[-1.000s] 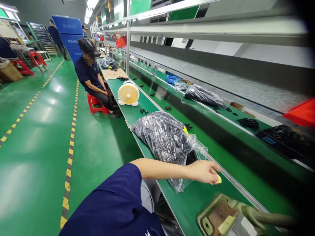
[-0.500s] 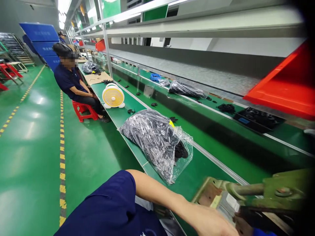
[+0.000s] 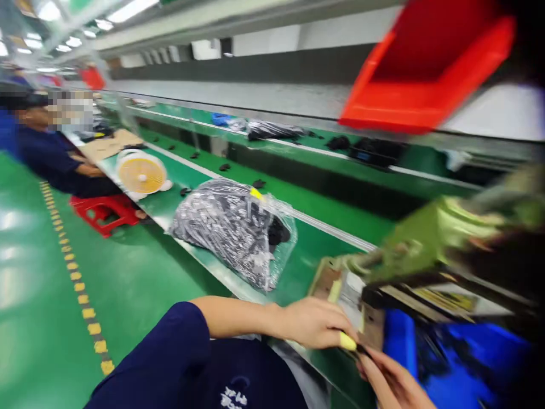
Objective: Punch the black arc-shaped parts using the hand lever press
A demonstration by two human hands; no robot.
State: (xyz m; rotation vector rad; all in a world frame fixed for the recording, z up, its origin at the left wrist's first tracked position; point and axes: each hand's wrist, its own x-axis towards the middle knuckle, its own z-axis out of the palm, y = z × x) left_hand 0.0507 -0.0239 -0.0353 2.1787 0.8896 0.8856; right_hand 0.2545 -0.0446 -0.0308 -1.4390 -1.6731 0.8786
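Observation:
My left hand (image 3: 317, 322) reaches across the bench, its fingers closed in a pinch. A yellow patch (image 3: 348, 341) shows at its fingertips; whether it is a finger cover or part of the work I cannot tell. Between both hands is a small black part (image 3: 363, 350), mostly hidden by the fingers. My right hand (image 3: 394, 375) comes from the lower right and grips the same part from the other side. Just beyond the hands stands a green metal press-like machine (image 3: 426, 233) with a base plate, blurred. A blue bin (image 3: 398, 338) with black parts lies right of my right hand.
A clear plastic bag (image 3: 221, 227) full of dark parts lies on the green bench. A yellow-white fan (image 3: 142, 173) stands farther along, near a seated co-worker (image 3: 46, 150). A red bin (image 3: 395, 105) hangs above. Black pieces (image 3: 224, 167) lie along the green belt.
My view has swung right and down. My left hand, earlier beside the machine with its fingers out of sight, now meets my right hand, which has come into view at the black part.

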